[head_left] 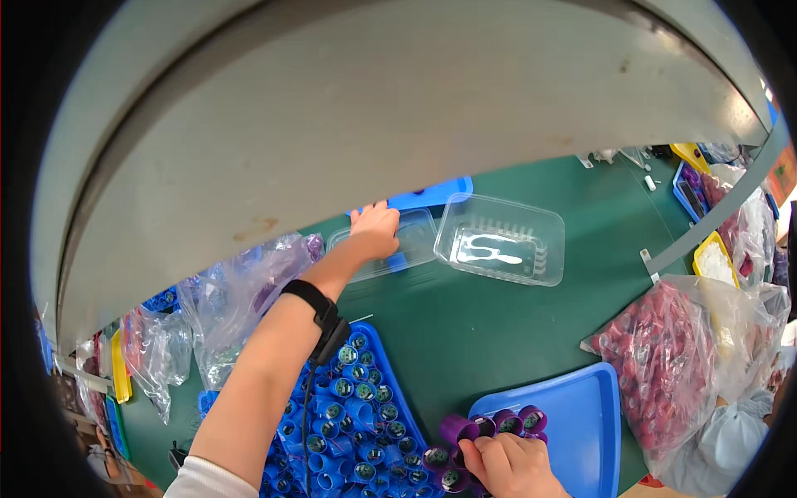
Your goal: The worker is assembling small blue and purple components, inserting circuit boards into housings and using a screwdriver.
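Observation:
My left hand (378, 231) reaches far forward over a clear plastic tub (417, 246), fingers apart and its tips close to the edge of a blue tray (432, 196). The metal panel partly hides what lies beyond those fingertips. A second clear tub (501, 242) lies just right of it. At the lower right, my right hand (513, 466) is closed on purple cups (458, 429) with small green circuit boards inside. These cups sit between a tray full of similar blue cups (353, 423) and a flat blue tray (577, 423).
A grey metal panel (398, 100) overhangs the green table (432, 332). Bags of dark red parts (664, 357) stand at the right, with a yellow bin (714, 259) of white pieces behind. Clear and purplish plastic bags (237, 299) crowd the left. A grey bar (718, 212) slants at the right.

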Demonstrator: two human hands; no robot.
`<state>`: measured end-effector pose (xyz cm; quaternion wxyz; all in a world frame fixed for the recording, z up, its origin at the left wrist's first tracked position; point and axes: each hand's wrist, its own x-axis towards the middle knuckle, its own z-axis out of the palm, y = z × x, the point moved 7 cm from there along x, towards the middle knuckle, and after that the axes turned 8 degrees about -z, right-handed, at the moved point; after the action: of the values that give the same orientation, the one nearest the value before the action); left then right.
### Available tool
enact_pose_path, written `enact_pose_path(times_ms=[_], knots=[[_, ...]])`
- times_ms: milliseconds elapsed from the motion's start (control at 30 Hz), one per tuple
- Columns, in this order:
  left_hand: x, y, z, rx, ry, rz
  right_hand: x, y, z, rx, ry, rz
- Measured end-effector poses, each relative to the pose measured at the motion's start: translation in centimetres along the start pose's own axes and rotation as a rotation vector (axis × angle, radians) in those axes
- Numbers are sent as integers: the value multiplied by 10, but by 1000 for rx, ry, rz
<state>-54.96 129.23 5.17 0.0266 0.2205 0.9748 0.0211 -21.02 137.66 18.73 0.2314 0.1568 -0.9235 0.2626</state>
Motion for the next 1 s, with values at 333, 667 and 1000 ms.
enact_pose_path(times_ms=[333,667,1000], knots=[[6,-13,5,-64,-151,7,-3,11,5,-39,-12,-71],[4,-3,-14,159,7,73,-4,11,-17,-43,43,-20],[-12,-4,-28,19,166,100,-20,18,-28,-53,29,31]])
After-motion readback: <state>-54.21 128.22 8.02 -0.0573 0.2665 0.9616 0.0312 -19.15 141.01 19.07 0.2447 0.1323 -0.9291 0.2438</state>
